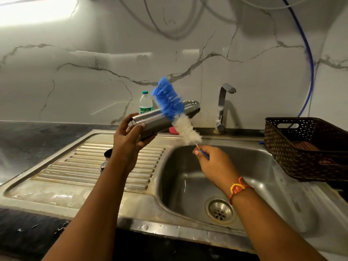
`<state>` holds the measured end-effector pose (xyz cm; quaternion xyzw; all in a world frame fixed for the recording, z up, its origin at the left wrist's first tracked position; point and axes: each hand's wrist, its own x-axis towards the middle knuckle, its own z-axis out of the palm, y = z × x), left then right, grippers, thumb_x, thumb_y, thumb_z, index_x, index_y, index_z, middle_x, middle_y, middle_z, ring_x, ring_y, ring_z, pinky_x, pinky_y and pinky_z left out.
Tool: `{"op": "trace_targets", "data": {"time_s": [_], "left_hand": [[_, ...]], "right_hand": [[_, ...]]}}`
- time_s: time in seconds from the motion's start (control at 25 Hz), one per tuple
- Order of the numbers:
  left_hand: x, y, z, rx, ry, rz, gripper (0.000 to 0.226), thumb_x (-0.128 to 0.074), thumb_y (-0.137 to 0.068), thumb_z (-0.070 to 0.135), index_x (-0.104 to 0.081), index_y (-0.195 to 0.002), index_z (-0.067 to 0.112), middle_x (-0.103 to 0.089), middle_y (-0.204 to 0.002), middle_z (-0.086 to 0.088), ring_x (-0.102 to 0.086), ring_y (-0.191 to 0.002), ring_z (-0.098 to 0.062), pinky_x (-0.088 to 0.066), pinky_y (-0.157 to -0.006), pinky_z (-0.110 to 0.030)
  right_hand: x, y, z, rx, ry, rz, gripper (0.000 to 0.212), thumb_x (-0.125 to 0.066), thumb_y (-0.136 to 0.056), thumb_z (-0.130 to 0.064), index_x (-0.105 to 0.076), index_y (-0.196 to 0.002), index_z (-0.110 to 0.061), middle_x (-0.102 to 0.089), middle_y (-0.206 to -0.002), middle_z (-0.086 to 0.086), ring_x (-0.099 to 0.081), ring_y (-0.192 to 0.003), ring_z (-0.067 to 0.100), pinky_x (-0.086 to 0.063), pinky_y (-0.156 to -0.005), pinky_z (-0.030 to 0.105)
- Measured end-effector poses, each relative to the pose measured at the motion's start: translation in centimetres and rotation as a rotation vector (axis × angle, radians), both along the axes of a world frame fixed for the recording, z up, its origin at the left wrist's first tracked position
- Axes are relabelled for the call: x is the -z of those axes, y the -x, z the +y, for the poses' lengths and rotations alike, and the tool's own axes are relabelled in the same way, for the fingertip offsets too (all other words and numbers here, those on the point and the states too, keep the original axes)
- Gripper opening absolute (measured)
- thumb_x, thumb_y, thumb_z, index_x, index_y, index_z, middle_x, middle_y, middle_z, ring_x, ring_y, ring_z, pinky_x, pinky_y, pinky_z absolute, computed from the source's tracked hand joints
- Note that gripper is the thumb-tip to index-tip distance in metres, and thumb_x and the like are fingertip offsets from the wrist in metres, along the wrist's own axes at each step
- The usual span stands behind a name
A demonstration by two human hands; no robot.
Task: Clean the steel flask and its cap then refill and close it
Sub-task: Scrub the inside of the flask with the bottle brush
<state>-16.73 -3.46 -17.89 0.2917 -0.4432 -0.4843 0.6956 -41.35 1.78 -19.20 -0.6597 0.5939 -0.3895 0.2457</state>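
Note:
My left hand grips the base end of the steel flask, held almost level above the drainboard with its neck pointing right toward the tap. A bottle brush with blue and white bristles crosses in front of the flask. My right hand pinches its thin blue handle over the sink bowl, bristles pointing up and left. A dark round object, perhaps the cap, stands on the drainboard, partly hidden behind my left wrist.
The steel sink has its drain at the front and a tap behind. A plastic water bottle stands by the wall. A brown basket sits at the right. Something pink lies behind the flask.

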Motion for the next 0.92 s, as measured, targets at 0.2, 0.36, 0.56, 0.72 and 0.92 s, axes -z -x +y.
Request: {"op": "trace_targets", "data": {"time_s": [0.2,0.36,0.56,0.72,0.92], "left_hand": [[-0.3,-1.6,0.1,0.028,0.017,0.163,0.037,-0.065,-0.094,0.011,-0.058,-0.129,0.020,-0.041,-0.146,-0.022,-0.053,-0.128,-0.047,-0.057,-0.094,-0.052],[-0.3,-0.4,0.2,0.015,-0.008,0.020,0.041,-0.067,-0.091,0.009,-0.059,-0.131,0.018,-0.046,-0.143,-0.018,-0.056,-0.125,-0.045,-0.059,-0.092,-0.052],[0.0,-1.6,0.0,-0.084,-0.012,0.090,0.031,-0.065,-0.095,0.007,-0.065,-0.121,0.024,-0.046,-0.140,-0.016,-0.056,-0.125,-0.045,-0.059,-0.090,-0.051],[0.0,-1.2,0.1,-0.017,-0.006,0.047,0.030,-0.062,-0.095,0.005,-0.065,-0.120,0.023,-0.048,-0.141,-0.017,-0.060,-0.122,-0.044,-0.059,-0.091,-0.053],[-0.2,-0.8,0.3,0.034,0.014,0.055,0.031,-0.059,-0.095,0.004,-0.063,-0.121,0.021,-0.049,-0.143,-0.019,-0.060,-0.124,-0.043,-0.058,-0.093,-0.055]], "right_hand": [[0.7,1.0,-0.2,-0.002,-0.039,0.012,0.024,-0.051,-0.101,-0.032,-0.065,-0.120,-0.028,-0.066,-0.105,-0.002,-0.061,-0.099,0.016,-0.044,-0.079,0.028],[0.1,0.4,-0.6,0.002,-0.027,-0.018,0.025,-0.049,-0.102,-0.030,-0.065,-0.121,-0.025,-0.063,-0.101,-0.002,-0.058,-0.094,0.014,-0.041,-0.073,0.024],[0.1,2.1,0.1,0.048,0.030,0.029,0.026,-0.051,-0.101,-0.032,-0.066,-0.121,-0.025,-0.068,-0.106,0.000,-0.060,-0.094,0.016,-0.043,-0.078,0.027],[-0.4,2.7,-0.2,0.101,0.067,0.017,0.024,-0.050,-0.102,-0.031,-0.066,-0.118,-0.023,-0.063,-0.096,-0.002,-0.059,-0.088,0.014,-0.040,-0.069,0.025],[-0.4,2.2,-0.5,0.067,0.016,0.012,0.023,-0.049,-0.102,-0.029,-0.065,-0.118,-0.022,-0.060,-0.093,-0.004,-0.057,-0.087,0.013,-0.039,-0.070,0.025]]}}
